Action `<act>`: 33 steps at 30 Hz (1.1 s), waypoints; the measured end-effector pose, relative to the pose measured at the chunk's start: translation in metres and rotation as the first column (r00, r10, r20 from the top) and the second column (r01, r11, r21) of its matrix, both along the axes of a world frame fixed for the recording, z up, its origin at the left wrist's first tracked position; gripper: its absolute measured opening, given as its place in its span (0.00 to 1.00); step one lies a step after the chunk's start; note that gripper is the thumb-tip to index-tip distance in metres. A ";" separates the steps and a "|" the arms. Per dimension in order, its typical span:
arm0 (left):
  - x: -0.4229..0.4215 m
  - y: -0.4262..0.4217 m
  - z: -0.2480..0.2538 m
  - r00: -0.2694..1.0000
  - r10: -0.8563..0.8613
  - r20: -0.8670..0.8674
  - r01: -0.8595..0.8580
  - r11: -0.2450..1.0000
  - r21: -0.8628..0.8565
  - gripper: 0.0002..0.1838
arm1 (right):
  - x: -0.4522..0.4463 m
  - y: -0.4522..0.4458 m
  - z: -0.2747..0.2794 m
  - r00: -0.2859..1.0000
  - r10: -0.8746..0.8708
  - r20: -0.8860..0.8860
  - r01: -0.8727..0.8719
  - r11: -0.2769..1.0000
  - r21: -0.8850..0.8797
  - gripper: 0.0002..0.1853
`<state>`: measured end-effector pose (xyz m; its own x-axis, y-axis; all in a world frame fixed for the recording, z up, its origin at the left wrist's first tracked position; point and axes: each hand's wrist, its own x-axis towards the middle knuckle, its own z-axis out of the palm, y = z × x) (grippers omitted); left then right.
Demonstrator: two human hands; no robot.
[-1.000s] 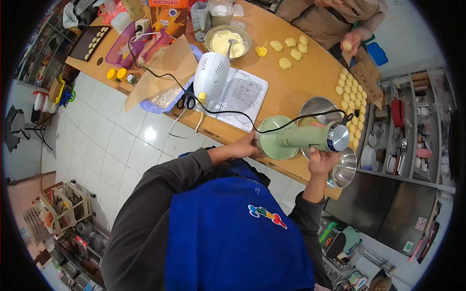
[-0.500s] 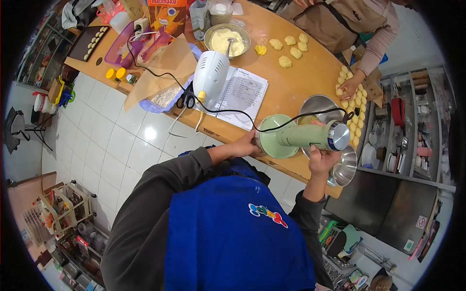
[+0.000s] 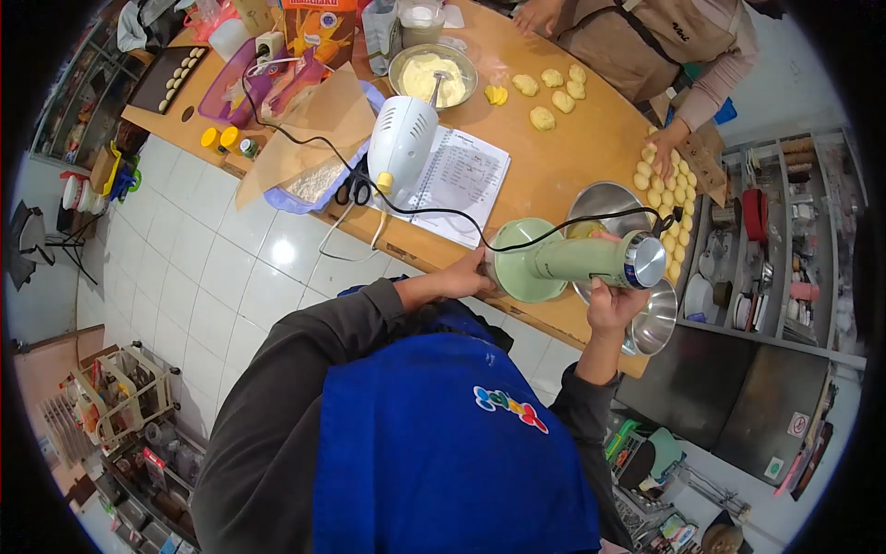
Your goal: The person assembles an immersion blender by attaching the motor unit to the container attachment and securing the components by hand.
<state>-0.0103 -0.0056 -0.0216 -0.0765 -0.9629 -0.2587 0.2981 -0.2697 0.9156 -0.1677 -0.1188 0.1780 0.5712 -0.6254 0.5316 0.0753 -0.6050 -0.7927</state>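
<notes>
My right hand (image 3: 616, 300) is wrapped round the silver-topped end of a green hand-held appliance (image 3: 581, 259), whose black cord runs left across the table. The appliance's other end reaches over a light green bowl (image 3: 538, 283). With closed fingers, my left hand (image 3: 469, 275) grips the bowl's left rim at the table's front edge. Two steel bowls stand near my right hand, one behind the appliance (image 3: 604, 197) and one to its right (image 3: 657, 319). An open notebook (image 3: 469, 180) lies to the left, beside a white mixer (image 3: 402, 143).
Across the wooden table (image 3: 508, 138), a co-worker's hand (image 3: 666, 146) touches rows of dough balls (image 3: 680, 196). Larger dough lumps (image 3: 542, 118) lie near a bowl of yellow mixture (image 3: 432, 78). A tray (image 3: 166, 78) sits at the far left.
The co-worker has set a hand down among the dough balls at the right, and the other hand now rests near the table's far edge. My hands hold almost still.
</notes>
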 end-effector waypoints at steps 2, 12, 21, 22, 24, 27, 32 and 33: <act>0.000 0.000 -0.002 1.000 -0.004 0.020 0.004 1.000 -0.003 0.35 | 0.000 0.000 0.001 1.000 0.006 0.003 -0.006 1.000 0.003 0.25; 0.003 0.003 0.017 1.000 -0.010 -0.001 0.010 0.999 0.044 0.36 | 0.000 0.000 -0.001 1.000 0.017 0.009 -0.017 1.000 0.001 0.25; 0.002 -0.006 -0.009 0.999 -0.045 -0.001 0.044 0.997 -0.061 0.42 | 0.010 0.016 -0.007 0.987 -0.084 0.136 0.043 0.959 0.280 0.34; 0.004 -0.002 0.012 0.999 -0.008 0.045 0.010 0.999 -0.033 0.43 | 0.012 0.018 -0.010 0.985 -0.103 0.135 0.061 0.957 0.283 0.33; 0.013 0.007 0.079 0.986 0.061 0.154 -0.060 0.998 -0.006 0.47 | 0.020 0.019 -0.016 0.978 -0.140 0.151 0.095 0.957 0.273 0.33; 0.012 0.001 0.079 0.984 0.130 0.119 -0.115 0.985 -0.127 0.48 | 0.030 0.024 -0.016 0.957 -0.229 0.175 0.181 0.950 0.254 0.28; 0.001 -0.010 0.057 0.956 0.260 -0.133 -0.278 0.951 -0.136 0.34 | 0.035 0.029 -0.024 0.938 -0.304 0.163 0.239 0.914 0.328 0.26; -0.001 -0.010 0.056 0.948 0.299 -0.106 -0.309 0.945 -0.103 0.31 | 0.034 0.031 -0.025 0.939 -0.311 0.148 0.243 0.902 0.356 0.25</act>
<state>-0.0111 -0.0160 0.0347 0.2072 -0.9670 -0.1485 0.4301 -0.0463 0.9016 -0.1336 -0.0878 0.1528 0.2544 -0.9005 0.3527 0.1177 -0.3332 -0.9355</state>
